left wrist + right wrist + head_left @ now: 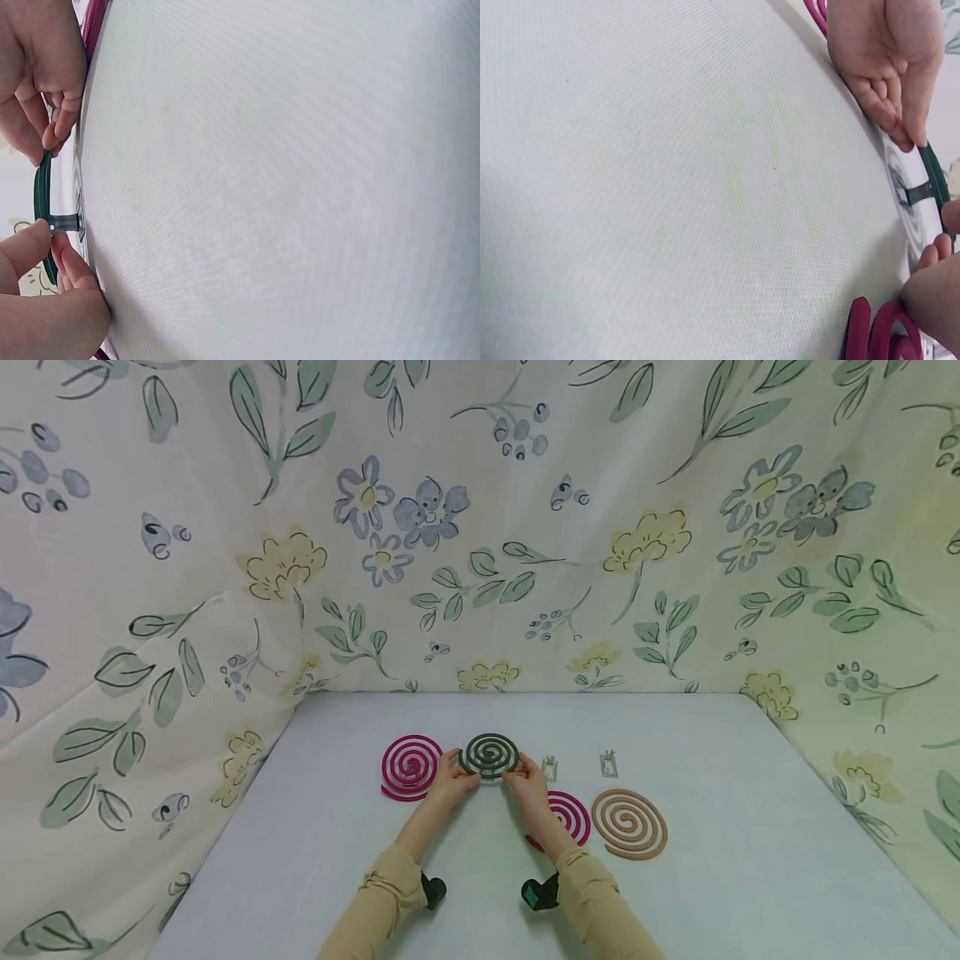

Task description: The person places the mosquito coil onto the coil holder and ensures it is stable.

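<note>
A dark green mosquito coil (489,755) is held level just above the table between both hands. My left hand (453,781) pinches its left edge, thumb and fingers gripping the rim in the left wrist view. On the right edge, my right hand (529,783) holds the rim between thumb and fingertips. Beneath the coil a small metal stand (66,223) rises from the table, its upright strip reaching the coil's underside. How the stand meets the coil's centre is hidden.
A magenta coil (412,767) lies left of my left hand. Another magenta coil (576,817) is partly covered by my right forearm, beside a tan coil (630,824). Two flat metal stands, one nearer (551,768) and one farther right (608,764), lie behind them.
</note>
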`<state>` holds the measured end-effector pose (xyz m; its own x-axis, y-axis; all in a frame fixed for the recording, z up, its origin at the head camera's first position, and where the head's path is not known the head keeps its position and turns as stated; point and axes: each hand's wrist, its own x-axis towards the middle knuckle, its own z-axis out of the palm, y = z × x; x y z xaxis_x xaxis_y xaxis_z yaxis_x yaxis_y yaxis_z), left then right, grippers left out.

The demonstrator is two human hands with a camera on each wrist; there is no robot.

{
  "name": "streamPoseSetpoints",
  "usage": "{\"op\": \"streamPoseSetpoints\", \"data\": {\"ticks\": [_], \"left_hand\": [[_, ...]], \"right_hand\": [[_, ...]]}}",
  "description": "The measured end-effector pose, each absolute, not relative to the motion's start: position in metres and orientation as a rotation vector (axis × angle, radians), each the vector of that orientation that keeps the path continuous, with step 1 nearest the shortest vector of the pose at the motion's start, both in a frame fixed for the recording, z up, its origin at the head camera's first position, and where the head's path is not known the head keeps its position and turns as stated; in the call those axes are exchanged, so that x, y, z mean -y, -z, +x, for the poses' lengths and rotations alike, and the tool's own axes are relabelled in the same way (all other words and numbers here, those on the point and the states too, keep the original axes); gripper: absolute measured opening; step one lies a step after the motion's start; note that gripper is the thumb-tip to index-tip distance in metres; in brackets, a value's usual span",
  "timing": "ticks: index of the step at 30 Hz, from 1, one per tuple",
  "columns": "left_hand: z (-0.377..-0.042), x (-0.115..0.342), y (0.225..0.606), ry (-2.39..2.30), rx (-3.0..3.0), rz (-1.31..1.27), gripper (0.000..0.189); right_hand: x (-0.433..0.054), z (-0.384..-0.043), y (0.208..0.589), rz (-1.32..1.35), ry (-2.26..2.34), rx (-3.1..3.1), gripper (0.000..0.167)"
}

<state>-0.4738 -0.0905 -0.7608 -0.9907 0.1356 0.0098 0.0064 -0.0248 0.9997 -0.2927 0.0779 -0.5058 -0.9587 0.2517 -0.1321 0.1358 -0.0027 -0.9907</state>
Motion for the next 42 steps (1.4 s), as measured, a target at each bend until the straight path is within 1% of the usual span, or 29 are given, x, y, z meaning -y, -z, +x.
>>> {"op": "streamPoseSetpoints", "data": {"ticks": [2,4,6,9,11,12,15,17,19,21,24,25,27,31,32,34,39,42], "left_hand": [[-0.485,0.091,0.777,-2.183,-2.117,0.141,0.099],[-0.48,0.09,0.768,-2.152,-2.139,0.093,0.098],[-0.455,0.087,0.729,-2.129,-2.157,0.055,0.094],[-0.421,0.083,0.68,-2.117,-2.19,0.049,0.083],[-0.401,0.081,0.651,-2.144,-2.182,0.107,0.077],[-0.391,0.081,0.636,-2.163,-2.169,0.143,0.075],[-0.357,0.077,0.586,-2.165,-2.152,0.139,0.074],[-0.336,0.074,0.553,-2.132,-2.163,0.091,0.073],[-0.317,0.07,0.521,-2.078,-2.175,-0.012,0.072],[-0.308,0.068,0.506,-2.058,-2.171,-0.047,0.07],[-0.306,0.068,0.503,-2.067,-2.16,-0.041,0.07],[-0.309,0.069,0.511,-2.079,-2.163,-0.008,0.07],[-0.325,0.073,0.539,-2.12,-2.151,0.079,0.073],[-0.371,0.082,0.611,-2.186,-2.122,0.218,0.076],[-0.377,0.083,0.622,-2.207,-2.112,0.259,0.075],[-0.365,0.08,0.601,-2.177,-2.14,0.188,0.074],[-0.304,0.069,0.503,-2.064,-2.161,-0.025,0.07],[-0.302,0.068,0.499,-2.053,-2.159,-0.037,0.069]], "right_hand": [[-0.078,-0.293,0.506,-0.42,-2.124,2.156,0.058],[-0.078,-0.293,0.507,-0.42,-2.123,2.155,0.058],[-0.078,-0.293,0.507,-0.416,-2.121,2.157,0.058],[-0.079,-0.293,0.507,-0.422,-2.121,2.157,0.057],[-0.079,-0.293,0.507,-0.425,-2.122,2.158,0.057],[-0.079,-0.293,0.507,-0.428,-2.122,2.159,0.057],[-0.079,-0.292,0.507,-0.432,-2.128,2.163,0.057],[-0.079,-0.291,0.507,-0.431,-2.132,2.164,0.057],[-0.079,-0.291,0.507,-0.427,-2.133,2.165,0.057],[-0.079,-0.291,0.506,-0.425,-2.134,2.165,0.057],[-0.079,-0.291,0.506,-0.424,-2.137,2.163,0.057],[-0.079,-0.291,0.506,-0.425,-2.139,2.161,0.057],[-0.079,-0.291,0.507,-0.429,-2.146,2.154,0.057],[-0.079,-0.292,0.507,-0.43,-2.146,2.151,0.057],[-0.079,-0.292,0.507,-0.427,-2.144,2.151,0.057],[-0.078,-0.292,0.507,-0.417,-2.135,2.155,0.057],[-0.078,-0.29,0.505,-0.396,-2.141,2.152,0.058],[-0.078,-0.291,0.506,-0.395,-2.143,2.153,0.057]]}}
